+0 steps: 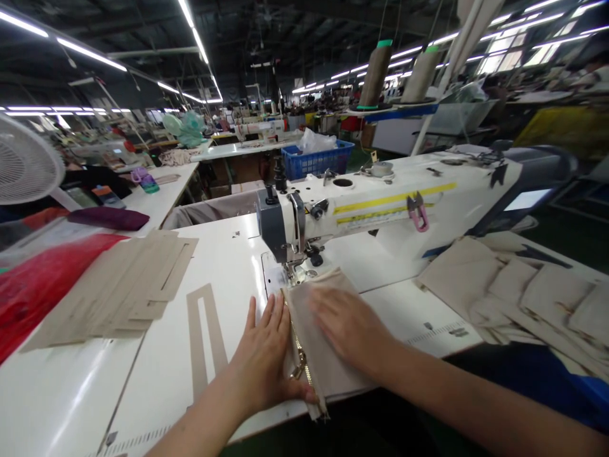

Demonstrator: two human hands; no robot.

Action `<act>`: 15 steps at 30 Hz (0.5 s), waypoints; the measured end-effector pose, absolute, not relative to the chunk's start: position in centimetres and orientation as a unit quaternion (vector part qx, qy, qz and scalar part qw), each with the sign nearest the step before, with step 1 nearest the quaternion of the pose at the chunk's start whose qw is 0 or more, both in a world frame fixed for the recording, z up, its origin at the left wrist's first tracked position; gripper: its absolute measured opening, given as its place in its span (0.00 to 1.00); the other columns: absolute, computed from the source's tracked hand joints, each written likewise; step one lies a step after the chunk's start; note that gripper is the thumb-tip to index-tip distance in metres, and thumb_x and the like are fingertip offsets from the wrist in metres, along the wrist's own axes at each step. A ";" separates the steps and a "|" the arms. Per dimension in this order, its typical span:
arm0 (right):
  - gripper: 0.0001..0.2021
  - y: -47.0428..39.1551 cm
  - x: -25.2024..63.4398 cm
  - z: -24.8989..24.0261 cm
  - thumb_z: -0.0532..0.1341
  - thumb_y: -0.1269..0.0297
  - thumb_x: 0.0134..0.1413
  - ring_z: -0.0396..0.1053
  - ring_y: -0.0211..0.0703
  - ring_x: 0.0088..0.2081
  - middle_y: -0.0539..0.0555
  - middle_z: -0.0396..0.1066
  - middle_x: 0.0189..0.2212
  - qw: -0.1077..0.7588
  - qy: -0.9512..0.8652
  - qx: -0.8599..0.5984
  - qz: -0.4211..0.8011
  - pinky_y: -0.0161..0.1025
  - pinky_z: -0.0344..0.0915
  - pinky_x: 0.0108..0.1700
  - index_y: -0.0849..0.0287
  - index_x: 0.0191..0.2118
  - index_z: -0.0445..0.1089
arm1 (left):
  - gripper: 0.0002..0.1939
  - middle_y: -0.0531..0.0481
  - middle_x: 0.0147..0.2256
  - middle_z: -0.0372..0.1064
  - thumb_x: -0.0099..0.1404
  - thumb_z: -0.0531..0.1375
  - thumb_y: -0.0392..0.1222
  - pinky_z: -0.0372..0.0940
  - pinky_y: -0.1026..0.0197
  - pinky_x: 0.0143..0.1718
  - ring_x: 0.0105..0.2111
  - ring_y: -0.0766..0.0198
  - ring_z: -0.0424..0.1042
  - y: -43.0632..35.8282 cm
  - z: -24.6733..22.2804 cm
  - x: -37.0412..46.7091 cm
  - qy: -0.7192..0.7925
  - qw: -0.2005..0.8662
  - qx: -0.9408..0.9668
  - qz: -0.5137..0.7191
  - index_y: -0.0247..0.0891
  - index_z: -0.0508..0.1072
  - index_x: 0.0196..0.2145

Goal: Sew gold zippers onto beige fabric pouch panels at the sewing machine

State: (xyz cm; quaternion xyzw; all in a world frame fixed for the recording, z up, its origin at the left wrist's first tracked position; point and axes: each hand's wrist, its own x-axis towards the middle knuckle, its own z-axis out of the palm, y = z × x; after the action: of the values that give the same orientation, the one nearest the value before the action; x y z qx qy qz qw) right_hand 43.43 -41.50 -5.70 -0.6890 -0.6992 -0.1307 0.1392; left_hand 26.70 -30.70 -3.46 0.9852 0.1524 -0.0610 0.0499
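A beige fabric piece (328, 362) with a gold metal zipper (301, 355) along its left edge lies on the bed of a white sewing machine (380, 203). Its far end reaches close to the presser foot (295, 270). My left hand (266, 355) rests with fingers spread on the left side of the zipper, the thumb lying over its near end. On top of the fabric, right of the zipper, my right hand (349, 327) lies fairly flat, its fingertips slightly blurred. The zipper's pull hangs near my left thumb.
Flat beige pieces (118, 285) are fanned out at the left, beside a slotted strip (207, 336). Sewn beige pieces (523, 285) pile up at the right. Pink-handled snippers (419, 212) sit on the machine arm. Behind stands a blue crate (318, 158).
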 end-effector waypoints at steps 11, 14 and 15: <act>0.30 -41.1 46.2 -7.2 0.45 0.56 0.62 0.37 0.53 0.65 0.68 0.41 0.63 0.106 -0.631 -0.764 -0.078 0.59 0.31 0.63 0.74 0.63 0.47 | 0.63 0.23 0.61 0.34 0.44 0.56 0.74 0.34 0.32 0.58 0.62 0.37 0.36 -30.6 -3.6 26.8 0.151 0.045 0.985 -0.074 0.20 0.45 0.61; 0.30 -42.2 43.1 -7.2 0.47 0.56 0.62 0.36 0.50 0.65 0.62 0.42 0.64 0.116 -0.712 -0.691 -0.039 0.57 0.36 0.63 0.70 0.63 0.47 | 0.62 0.24 0.61 0.37 0.42 0.59 0.72 0.35 0.32 0.58 0.62 0.37 0.37 -30.6 -3.3 26.9 0.155 0.048 0.985 -0.065 0.22 0.47 0.61; 0.29 -42.4 42.4 -7.3 0.47 0.57 0.61 0.38 0.50 0.65 0.62 0.43 0.63 0.116 -0.717 -0.687 -0.021 0.58 0.38 0.63 0.70 0.63 0.48 | 0.62 0.24 0.61 0.38 0.42 0.60 0.71 0.36 0.32 0.58 0.62 0.37 0.38 -30.7 -3.2 26.9 0.158 0.048 0.984 -0.060 0.23 0.48 0.61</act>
State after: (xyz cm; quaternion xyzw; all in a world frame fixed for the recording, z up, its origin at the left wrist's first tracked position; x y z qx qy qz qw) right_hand 42.38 -42.38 -7.34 -0.6866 -0.7175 -0.0208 0.1157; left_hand 26.86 -30.74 -3.21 0.9845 0.1578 -0.0601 0.0476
